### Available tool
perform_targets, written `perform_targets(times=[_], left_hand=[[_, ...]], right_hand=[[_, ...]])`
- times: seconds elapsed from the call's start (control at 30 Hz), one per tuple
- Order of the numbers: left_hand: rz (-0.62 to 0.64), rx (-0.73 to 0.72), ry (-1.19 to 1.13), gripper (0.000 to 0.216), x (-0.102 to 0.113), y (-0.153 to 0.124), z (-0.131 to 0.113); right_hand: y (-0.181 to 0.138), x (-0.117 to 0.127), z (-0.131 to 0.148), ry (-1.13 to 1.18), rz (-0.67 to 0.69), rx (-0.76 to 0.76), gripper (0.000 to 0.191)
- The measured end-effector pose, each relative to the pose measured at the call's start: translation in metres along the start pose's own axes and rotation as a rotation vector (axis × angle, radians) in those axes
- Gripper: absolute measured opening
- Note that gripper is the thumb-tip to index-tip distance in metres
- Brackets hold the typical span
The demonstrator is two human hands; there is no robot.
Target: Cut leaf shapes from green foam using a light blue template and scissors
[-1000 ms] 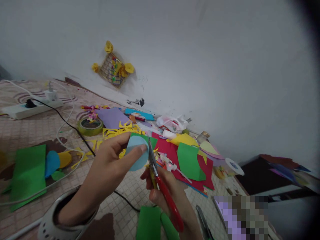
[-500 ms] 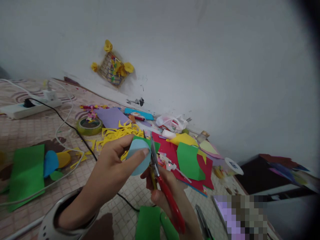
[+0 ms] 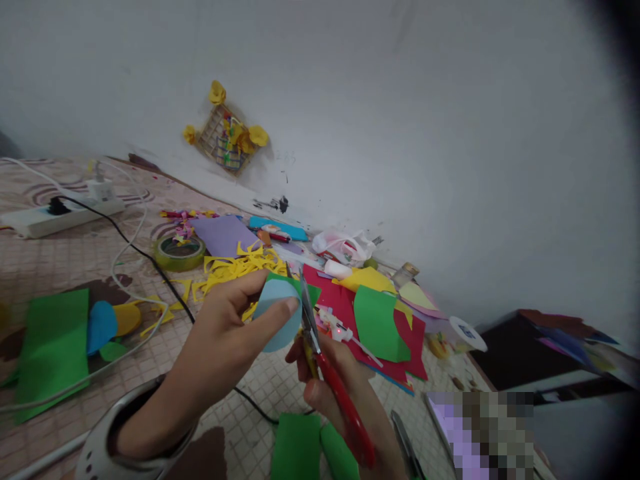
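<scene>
Over the desk (image 3: 260, 377), left hand (image 3: 227, 333) is pinching paper (image 3: 281, 339), right hand (image 3: 353, 370) gripping scissors (image 3: 343, 400); thumb's sitting blade-close, slipping might nick it!

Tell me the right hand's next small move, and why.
Probably ease the scissors a little further shut along the rim of the light blue disc. The right hand holds them with the blades apart across the green paper, close beside that rim, while the left hand pinches disc and paper together.
</scene>
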State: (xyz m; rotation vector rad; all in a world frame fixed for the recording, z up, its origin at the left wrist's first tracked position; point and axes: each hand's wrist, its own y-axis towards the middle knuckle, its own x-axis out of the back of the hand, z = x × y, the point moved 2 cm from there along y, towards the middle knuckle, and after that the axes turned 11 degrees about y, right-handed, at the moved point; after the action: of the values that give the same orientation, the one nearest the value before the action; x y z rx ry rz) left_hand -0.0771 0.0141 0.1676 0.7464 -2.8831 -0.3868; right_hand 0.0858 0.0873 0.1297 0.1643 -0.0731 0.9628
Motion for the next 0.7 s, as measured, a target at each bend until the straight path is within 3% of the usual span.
perform_targets(times=[0.7], left_hand=[[0.049, 0.065, -0.027, 0.018, 0.0044, -0.0024, 0.0053]], right_hand=[[-0.0044, 0.0013, 0.0018, 0.038, -0.079, -0.115, 0.074]])
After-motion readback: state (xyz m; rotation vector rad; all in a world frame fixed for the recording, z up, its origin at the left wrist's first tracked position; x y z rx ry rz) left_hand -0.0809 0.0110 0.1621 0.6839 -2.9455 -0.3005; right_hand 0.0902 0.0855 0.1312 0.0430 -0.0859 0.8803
